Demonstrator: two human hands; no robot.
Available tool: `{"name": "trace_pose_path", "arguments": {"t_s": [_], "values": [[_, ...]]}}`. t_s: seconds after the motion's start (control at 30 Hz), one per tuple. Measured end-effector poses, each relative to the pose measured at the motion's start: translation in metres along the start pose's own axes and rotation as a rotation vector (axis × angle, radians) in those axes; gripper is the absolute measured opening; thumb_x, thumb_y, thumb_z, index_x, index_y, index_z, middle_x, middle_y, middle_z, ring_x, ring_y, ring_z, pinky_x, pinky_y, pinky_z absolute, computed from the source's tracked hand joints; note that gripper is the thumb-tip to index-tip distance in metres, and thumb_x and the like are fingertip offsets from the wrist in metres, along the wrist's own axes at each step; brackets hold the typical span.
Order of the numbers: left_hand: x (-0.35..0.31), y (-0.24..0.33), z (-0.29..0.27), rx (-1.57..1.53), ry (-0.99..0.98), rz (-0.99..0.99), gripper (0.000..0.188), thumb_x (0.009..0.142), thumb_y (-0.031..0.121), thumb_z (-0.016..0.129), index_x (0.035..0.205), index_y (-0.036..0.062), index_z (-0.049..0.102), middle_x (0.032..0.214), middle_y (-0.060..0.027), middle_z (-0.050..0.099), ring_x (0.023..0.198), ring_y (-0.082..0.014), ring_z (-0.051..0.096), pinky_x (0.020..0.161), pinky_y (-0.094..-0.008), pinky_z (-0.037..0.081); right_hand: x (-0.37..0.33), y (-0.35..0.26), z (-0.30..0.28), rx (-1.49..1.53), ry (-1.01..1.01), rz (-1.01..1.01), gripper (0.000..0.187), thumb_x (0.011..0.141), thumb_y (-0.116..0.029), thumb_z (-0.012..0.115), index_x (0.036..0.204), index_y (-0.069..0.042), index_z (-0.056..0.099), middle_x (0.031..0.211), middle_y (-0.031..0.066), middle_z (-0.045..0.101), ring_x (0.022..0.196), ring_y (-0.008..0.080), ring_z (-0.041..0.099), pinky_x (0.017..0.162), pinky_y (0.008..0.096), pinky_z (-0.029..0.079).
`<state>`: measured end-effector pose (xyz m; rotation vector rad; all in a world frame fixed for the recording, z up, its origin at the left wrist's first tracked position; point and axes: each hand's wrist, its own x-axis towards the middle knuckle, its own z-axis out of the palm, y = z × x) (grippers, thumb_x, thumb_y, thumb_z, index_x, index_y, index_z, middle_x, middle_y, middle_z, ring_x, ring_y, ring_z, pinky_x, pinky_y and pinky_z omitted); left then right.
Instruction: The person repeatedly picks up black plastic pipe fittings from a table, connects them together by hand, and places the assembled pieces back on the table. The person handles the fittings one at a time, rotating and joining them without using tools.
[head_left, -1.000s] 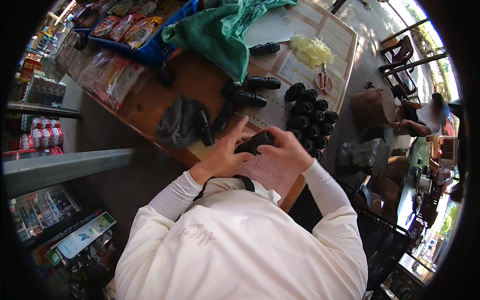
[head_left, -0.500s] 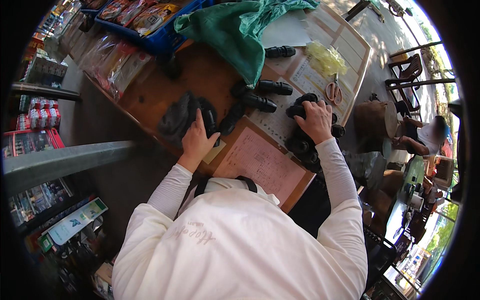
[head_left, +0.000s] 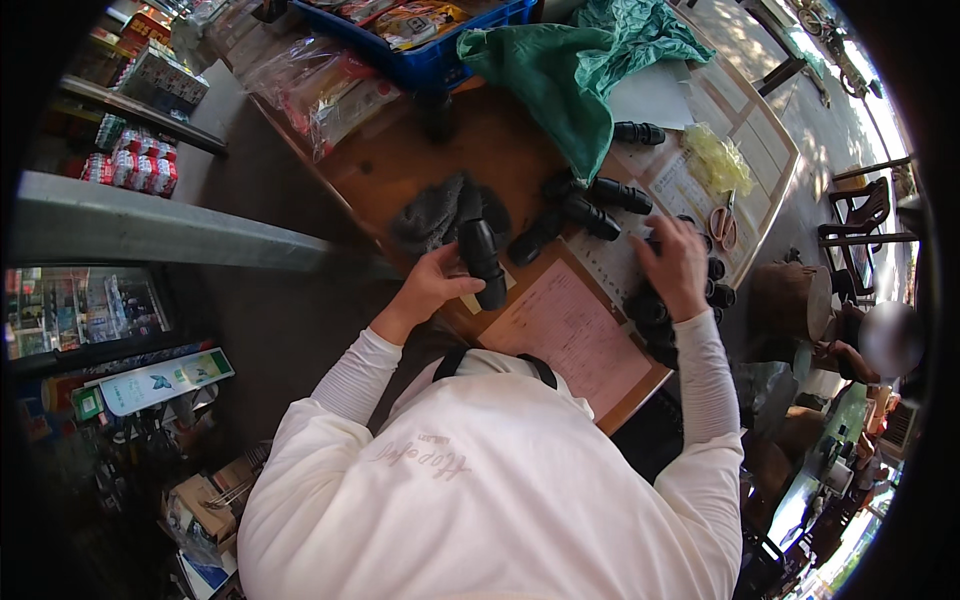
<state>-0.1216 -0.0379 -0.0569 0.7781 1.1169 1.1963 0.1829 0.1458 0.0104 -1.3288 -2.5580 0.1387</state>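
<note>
My left hand [head_left: 430,292] grips a black ribbed pipe coupling [head_left: 481,262], held at a tilt above the near left part of the table. Just behind it lies a crumpled dark grey cloth [head_left: 432,212]. My right hand [head_left: 676,262] hovers at the left edge of a pile of black fittings [head_left: 716,294], fingers apart and nothing seen in them. Between the hands, several more couplings [head_left: 592,217] lie close together. Under my right hand and forearm, part of the pile is hidden.
A pink written sheet [head_left: 557,325] lies at the table's near edge. Scissors [head_left: 723,222] and crumpled yellow plastic [head_left: 716,165] are at the right. Farther back are a green cloth bag [head_left: 560,85] and a blue crate [head_left: 425,66] of packets. A grey metal beam [head_left: 200,228] runs along the left.
My left hand has lifted the coupling off the cloth, nearer to me. My right hand has come off the fittings and its fingers have spread. The whole view has shifted.
</note>
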Motion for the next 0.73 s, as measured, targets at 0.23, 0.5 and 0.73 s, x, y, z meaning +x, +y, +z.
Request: {"name": "trace_pose_path", "arguments": {"t_s": [0.23,0.5,0.73], "values": [[-0.023,0.024,0.055,0.812,0.214,0.548,0.060,0.068,0.003,0.076,0.123,-0.0002,0.053,0.112,-0.0148,0.053,0.106,-0.0297,0.055,0.089,-0.0357,0.049,-0.003,-0.141,0.009,0.384,-0.157,-0.182,0.049,0.077,-0.048,0.073,0.094,-0.004,0.063,0.065,0.0137,0.063,0.057,0.0300,0.061,0.055,0.0345,0.048],[-0.061,0.021,0.057,0.768,0.288,0.432,0.049,0.080,0.019,0.076,0.120,0.0040,0.052,0.104,-0.0142,0.061,0.091,-0.0281,0.062,0.075,-0.0315,0.050,-0.017,-0.163,-0.003,0.707,-0.286,-0.063,0.033,0.085,-0.033,0.068,0.092,-0.001,0.064,0.066,0.0147,0.060,0.059,0.0250,0.061,0.057,0.0335,0.047],[-0.072,0.026,0.020,-0.562,-0.394,-0.199,0.053,0.091,0.045,0.060,0.124,0.0037,0.054,0.100,-0.0136,0.065,0.085,-0.0231,0.065,0.079,-0.0284,0.052,-0.030,-0.149,-0.026,1.213,-0.454,-0.499,0.050,0.087,-0.010,0.061,0.133,-0.009,0.043,0.123,0.0116,0.054,0.094,0.0191,0.060,0.082,0.0266,0.047]]}}
